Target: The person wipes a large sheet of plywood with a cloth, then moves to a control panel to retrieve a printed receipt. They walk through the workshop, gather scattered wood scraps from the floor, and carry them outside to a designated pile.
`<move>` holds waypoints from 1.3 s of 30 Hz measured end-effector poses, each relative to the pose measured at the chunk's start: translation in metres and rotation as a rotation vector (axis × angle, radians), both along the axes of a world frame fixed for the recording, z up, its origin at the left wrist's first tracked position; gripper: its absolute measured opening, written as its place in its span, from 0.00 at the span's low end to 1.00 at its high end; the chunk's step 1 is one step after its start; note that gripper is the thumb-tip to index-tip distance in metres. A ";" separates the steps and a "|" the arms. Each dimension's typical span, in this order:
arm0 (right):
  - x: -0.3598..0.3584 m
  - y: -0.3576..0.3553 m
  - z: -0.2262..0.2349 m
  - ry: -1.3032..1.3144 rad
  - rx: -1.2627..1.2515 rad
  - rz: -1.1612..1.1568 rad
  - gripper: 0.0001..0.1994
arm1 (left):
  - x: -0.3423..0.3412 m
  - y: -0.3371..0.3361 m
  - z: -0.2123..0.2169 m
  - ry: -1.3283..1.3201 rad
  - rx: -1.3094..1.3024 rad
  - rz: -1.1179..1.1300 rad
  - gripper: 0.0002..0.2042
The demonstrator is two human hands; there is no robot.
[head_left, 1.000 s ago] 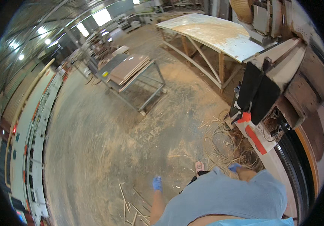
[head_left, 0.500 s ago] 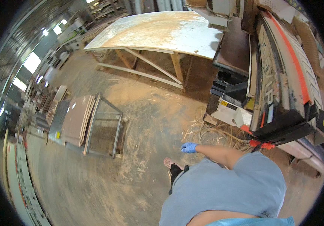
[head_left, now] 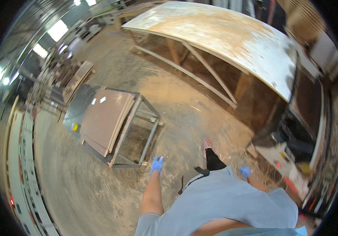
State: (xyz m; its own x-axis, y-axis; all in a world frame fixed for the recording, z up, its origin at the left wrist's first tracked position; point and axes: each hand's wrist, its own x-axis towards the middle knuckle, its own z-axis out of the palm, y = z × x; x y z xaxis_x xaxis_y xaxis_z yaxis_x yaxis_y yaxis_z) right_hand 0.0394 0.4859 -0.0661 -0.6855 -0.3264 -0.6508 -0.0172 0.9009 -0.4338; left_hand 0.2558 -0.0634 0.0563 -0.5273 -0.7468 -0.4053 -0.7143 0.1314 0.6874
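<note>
My left hand, in a blue glove, hangs in front of me near the corner of a metal-framed table. Its fingers look loosely stretched, and nothing shows in them. Brown flat boards lie stacked on that table, with two small white labels on the top one. A small yellow object sits on the dark surface beside the stack. Down at my right side is my right hand, gloved in blue too; motion smears its fingers. Neither hand touches the boards or the table.
A large white-topped table strewn with sawdust stands ahead on a timber frame. Machinery and loose cables are close on my right. Sawdust and wood slivers lie on the concrete floor. A long pale machine bed runs along the left.
My view has turned and moved forward, so the boards and white-topped table appear nearer and farther right. My left hand has come into view; my right hand has swung back toward my side.
</note>
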 end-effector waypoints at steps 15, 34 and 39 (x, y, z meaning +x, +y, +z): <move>-0.461 -0.374 0.092 0.012 -0.242 -0.052 0.12 | -0.255 -0.222 0.060 0.071 -0.562 0.418 0.18; -0.659 -0.772 0.012 -0.127 0.012 0.688 0.13 | -0.286 -0.452 0.093 -0.208 -0.740 0.916 0.18; -0.668 -0.971 0.029 -0.239 -0.064 0.823 0.13 | -0.342 -0.526 0.090 -0.541 -0.506 0.910 0.36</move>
State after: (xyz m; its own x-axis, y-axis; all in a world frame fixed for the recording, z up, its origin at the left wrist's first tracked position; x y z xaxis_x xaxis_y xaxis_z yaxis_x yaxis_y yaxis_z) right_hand -0.6284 -0.4856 -0.0374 -0.0612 -0.7004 -0.7111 -0.5564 0.6154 -0.5583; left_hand -0.0863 -0.5891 0.1460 0.4340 -0.9001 0.0385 -0.8692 -0.4071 0.2807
